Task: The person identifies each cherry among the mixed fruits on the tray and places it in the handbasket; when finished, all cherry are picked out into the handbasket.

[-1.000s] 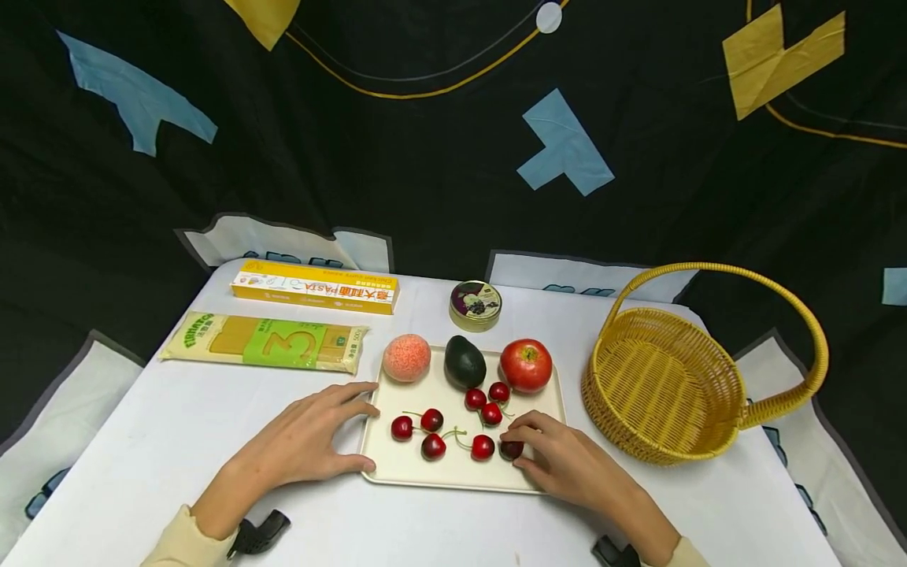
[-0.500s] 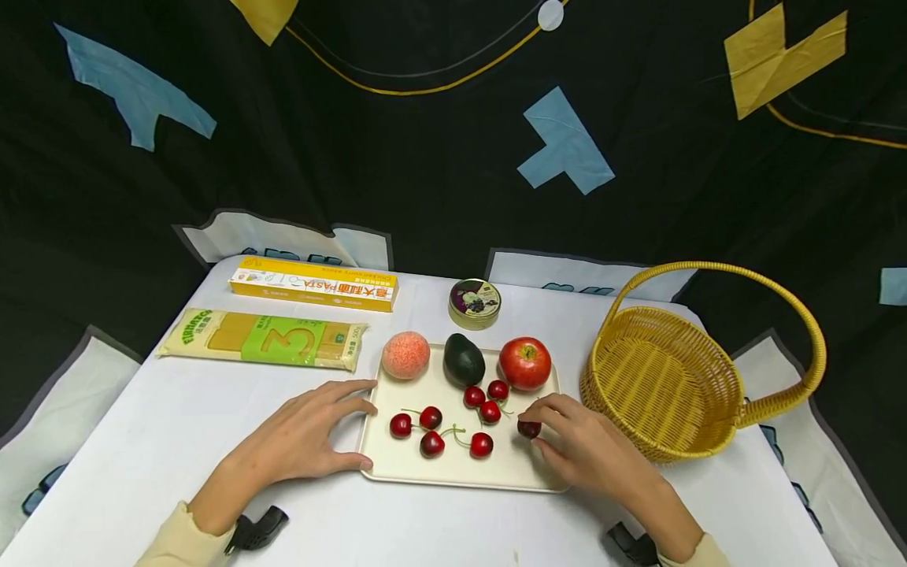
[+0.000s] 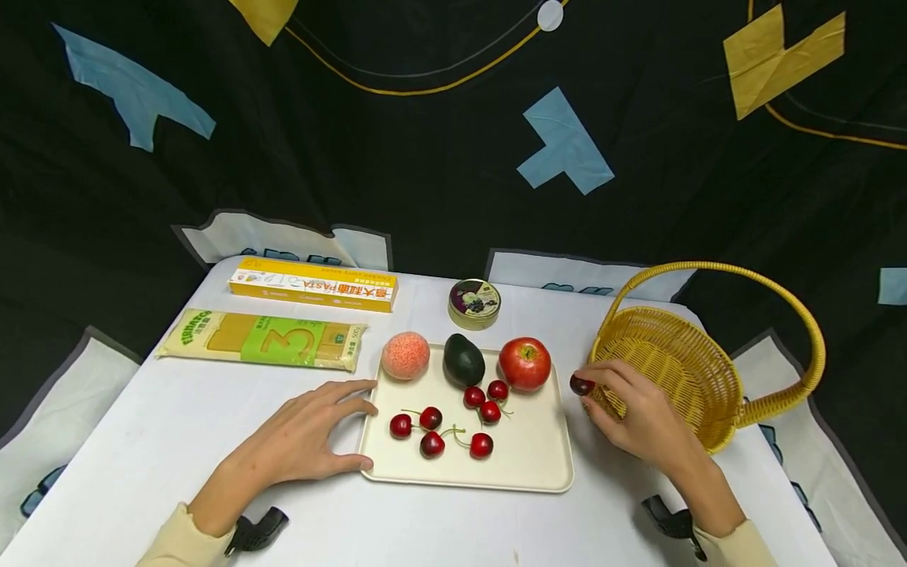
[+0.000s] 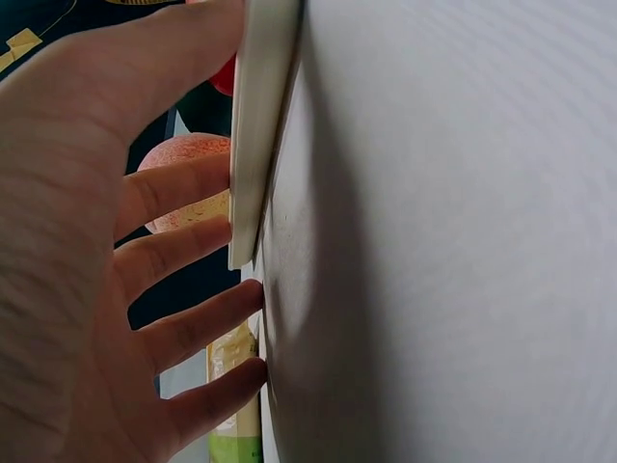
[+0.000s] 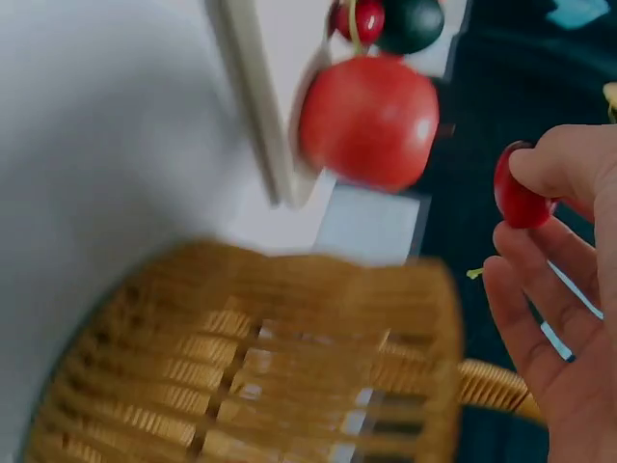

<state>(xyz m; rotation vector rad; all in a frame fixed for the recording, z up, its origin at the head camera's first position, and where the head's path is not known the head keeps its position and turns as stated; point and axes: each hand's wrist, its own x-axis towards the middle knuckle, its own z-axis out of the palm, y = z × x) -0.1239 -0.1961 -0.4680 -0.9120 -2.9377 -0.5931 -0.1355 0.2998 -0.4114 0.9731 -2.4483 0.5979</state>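
Observation:
My right hand (image 3: 641, 413) pinches a dark red cherry (image 3: 582, 385) between thumb and fingers, over the left rim of a yellow wicker basket (image 3: 716, 378). In the right wrist view the same cherry (image 5: 523, 188) is held up above the blurred basket (image 5: 318, 299). My left hand (image 3: 305, 437) lies at the left edge of a cream tray (image 3: 531, 465), fingers spread and fingertips at its rim. Several cherries (image 3: 481, 446) with green stems are on the tray. Along its back edge sit a peach-like pink fruit (image 3: 406, 356), an avocado (image 3: 464, 361) and a red apple (image 3: 525, 364).
Behind the tray stands a small round tin (image 3: 474, 304). A bag of pasta (image 3: 272, 339) and a yellow pasta box (image 3: 315, 284) lie at the back left. The basket's tall handle (image 3: 815, 346) arches up on the right. A black cloth (image 3: 425, 173) hangs behind the table.
My right hand has picked the cherry off the tray's right side and carried it right, to the basket's rim. My left hand has stayed at the tray's left edge.

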